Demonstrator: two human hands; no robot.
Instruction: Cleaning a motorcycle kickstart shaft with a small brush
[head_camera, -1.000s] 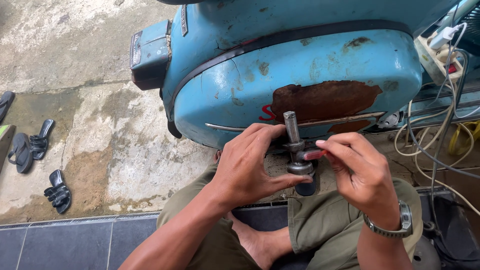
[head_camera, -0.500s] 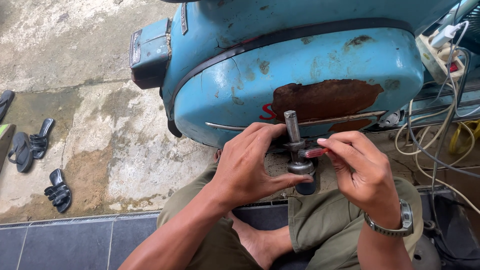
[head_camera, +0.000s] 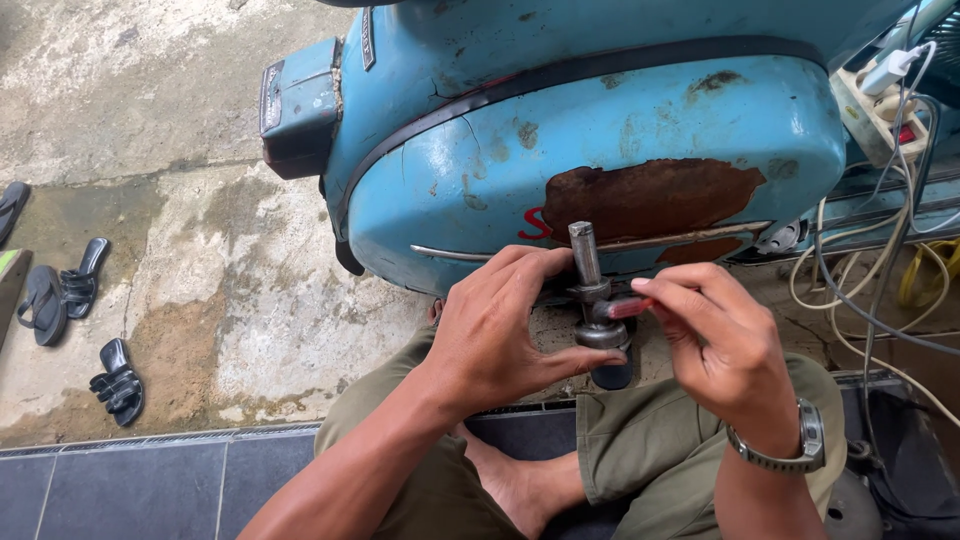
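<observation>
A light blue scooter body (head_camera: 620, 130) with a big rust patch (head_camera: 650, 195) fills the upper part of the view, standing on a stained concrete floor (head_camera: 170, 230). Black sandals (head_camera: 60, 290) lie on the floor at the left, well apart from the hands. White and yellow cables (head_camera: 880, 270) hang at the right. The left hand (head_camera: 500, 330) is closed around the lower part of a grey metal shaft (head_camera: 590, 290), in front of the scooter, above the person's lap. The shaft's long axis is nearly upright and its free end points up. The right hand (head_camera: 720, 340) pinches a small red tool (head_camera: 632, 306) whose tip touches the shaft's collar.
</observation>
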